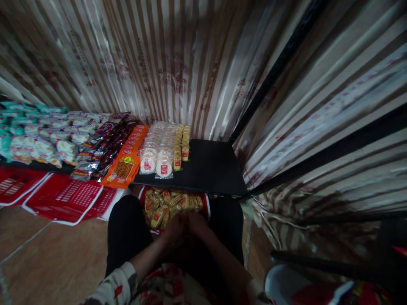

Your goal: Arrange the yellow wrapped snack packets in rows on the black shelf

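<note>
My left hand [175,226] and my right hand [195,222] are close together between my knees, over the near side of a red basket [206,204]. Their fingers are in shadow and point away from me, so what they hold, if anything, is hidden. Inside the basket lie several wrapped yellow biscuit packs [159,214], some loose at the left, some lined up at the right. On the black shelf [213,165] just beyond stand rows of similar small yellow packs [177,159], beside rows of round white cracker packs [164,166].
Leftward on the shelf are orange snack packets [125,163], dark shiny packets [108,140], white bags [66,150] and green bags [19,120]. Red baskets [66,199] with white handles rest below. Black bars [286,173] slope across the striped curtain [178,63] at right.
</note>
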Demonstrator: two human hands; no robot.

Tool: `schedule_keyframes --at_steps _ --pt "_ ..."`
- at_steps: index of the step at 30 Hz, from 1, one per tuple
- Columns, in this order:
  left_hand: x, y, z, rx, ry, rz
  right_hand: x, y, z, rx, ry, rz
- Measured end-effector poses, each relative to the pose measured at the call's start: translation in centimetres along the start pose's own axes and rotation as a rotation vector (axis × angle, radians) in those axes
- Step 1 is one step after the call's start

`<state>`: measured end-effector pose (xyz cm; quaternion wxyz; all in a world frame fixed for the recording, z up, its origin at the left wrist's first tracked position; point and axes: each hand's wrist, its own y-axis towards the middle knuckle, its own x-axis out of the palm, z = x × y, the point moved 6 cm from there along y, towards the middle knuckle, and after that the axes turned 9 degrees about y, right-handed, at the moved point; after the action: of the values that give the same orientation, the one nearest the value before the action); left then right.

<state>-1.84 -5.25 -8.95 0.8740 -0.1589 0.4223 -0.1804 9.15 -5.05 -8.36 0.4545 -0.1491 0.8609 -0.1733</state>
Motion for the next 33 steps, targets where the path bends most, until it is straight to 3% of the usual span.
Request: schedule_keyframes --at_steps 5,9,16,20,25,33 --pt "-1.1 0.0 0.4 0.008 -0.074 0.098 -1.0 0.0 0.2 0.016 0.098 0.087" --pt "-3.0 0.3 0.9 0.057 -0.17 0.209 -2.1 0.3 0.4 0.024 0.351 0.188" --pt "-6.3 -0.1 4.4 0.265 -0.4 0.37 -5.9 0.8 -0.9 -0.168 0.781 0.399" --pt "-8.1 0.2 7.1 0.354 -0.48 0.441 -9.2 1.0 -1.7 -0.224 0.838 0.506" --pt "-10.2 1.3 10.0 0.407 -0.401 0.521 -12.6 3.0 -2.0 -0.254 0.816 0.632" --pt "-10.3 5.6 11.0 0.332 -0.355 0.499 -14.7 8.1 -1.6 -0.249 0.717 0.758"
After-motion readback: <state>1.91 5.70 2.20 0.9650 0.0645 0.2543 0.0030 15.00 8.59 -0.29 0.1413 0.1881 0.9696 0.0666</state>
